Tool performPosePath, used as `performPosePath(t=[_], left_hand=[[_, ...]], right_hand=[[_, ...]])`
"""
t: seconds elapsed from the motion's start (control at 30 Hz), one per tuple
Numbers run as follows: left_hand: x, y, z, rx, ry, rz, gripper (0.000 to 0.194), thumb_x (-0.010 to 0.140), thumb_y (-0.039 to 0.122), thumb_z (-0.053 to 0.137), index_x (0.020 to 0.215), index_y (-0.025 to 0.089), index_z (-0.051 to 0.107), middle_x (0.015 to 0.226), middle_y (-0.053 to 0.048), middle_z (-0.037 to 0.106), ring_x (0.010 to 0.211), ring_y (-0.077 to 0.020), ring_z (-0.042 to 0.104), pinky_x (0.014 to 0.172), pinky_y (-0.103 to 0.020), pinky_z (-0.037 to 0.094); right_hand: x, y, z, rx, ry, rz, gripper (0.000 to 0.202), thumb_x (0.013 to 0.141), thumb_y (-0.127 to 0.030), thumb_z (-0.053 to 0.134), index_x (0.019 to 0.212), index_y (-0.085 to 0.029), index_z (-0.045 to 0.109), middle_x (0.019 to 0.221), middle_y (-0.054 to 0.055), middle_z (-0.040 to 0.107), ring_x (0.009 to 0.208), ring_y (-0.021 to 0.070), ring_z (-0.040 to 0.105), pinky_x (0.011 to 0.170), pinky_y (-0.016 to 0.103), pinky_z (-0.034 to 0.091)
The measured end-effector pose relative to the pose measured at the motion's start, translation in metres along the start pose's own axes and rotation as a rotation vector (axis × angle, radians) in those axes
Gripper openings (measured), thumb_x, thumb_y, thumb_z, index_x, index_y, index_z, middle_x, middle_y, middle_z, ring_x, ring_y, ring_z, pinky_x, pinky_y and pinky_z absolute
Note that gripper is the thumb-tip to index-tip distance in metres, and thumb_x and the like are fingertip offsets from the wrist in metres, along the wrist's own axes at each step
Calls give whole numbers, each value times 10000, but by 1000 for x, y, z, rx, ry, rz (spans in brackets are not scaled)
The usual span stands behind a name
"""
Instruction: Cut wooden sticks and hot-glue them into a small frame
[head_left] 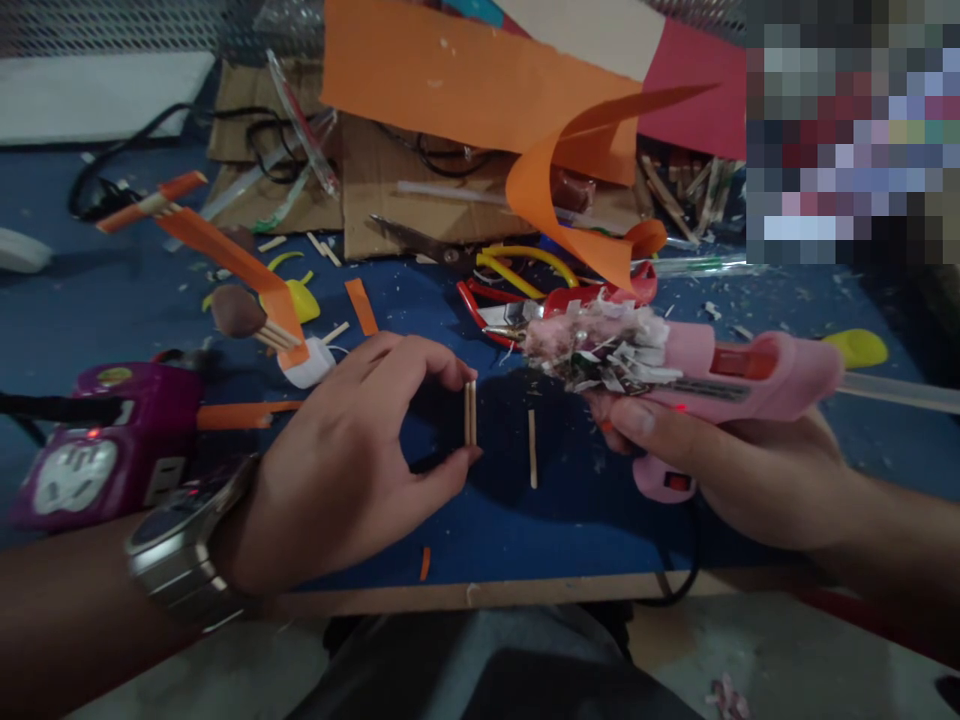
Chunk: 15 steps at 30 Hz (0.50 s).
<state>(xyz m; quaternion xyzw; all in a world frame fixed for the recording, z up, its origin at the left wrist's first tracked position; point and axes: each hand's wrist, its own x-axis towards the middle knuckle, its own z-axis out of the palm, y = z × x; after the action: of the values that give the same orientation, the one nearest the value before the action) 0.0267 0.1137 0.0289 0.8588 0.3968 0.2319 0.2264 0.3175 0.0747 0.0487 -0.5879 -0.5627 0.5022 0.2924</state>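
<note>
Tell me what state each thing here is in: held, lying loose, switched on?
Left hand: pinching a pair of sticks upright between thumb and forefinger.
Right hand: gripping the glue gun.
Glue gun: held level, nozzle caked with scraps, a small red light showing.
Loose stick: lying flat on the blue mat.
Scissors: lying on cardboard; open or shut, cannot tell.
Purple power strip: red light showing.

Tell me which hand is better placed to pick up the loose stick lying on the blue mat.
Probably the left hand. It pinches only two small sticks and sits just beside the loose stick. The right hand is full, wrapped around the pink glue gun.
</note>
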Motion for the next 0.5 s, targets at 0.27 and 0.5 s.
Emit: performPosePath(t=[0.27, 0.5], left_hand=[[0, 4, 1, 37, -7, -22, 344, 898, 232, 775, 1185, 260, 589, 1220, -71, 767, 1112, -343, 764, 1050, -560, 606], [-2, 4, 0, 63, 9, -11, 352, 912, 241, 768, 1203, 268, 573, 1226, -60, 751, 1129, -321, 760, 1047, -532, 626]], right_hand=[[-1, -3, 2, 17, 36, 1, 393, 873, -490, 797, 577, -280, 646, 516, -3, 632, 396, 180, 676, 338, 238, 564], [1, -2, 2, -8, 20, 23, 445, 885, -566, 782, 583, -288, 612, 517, -7, 622, 409, 194, 680, 348, 269, 581]])
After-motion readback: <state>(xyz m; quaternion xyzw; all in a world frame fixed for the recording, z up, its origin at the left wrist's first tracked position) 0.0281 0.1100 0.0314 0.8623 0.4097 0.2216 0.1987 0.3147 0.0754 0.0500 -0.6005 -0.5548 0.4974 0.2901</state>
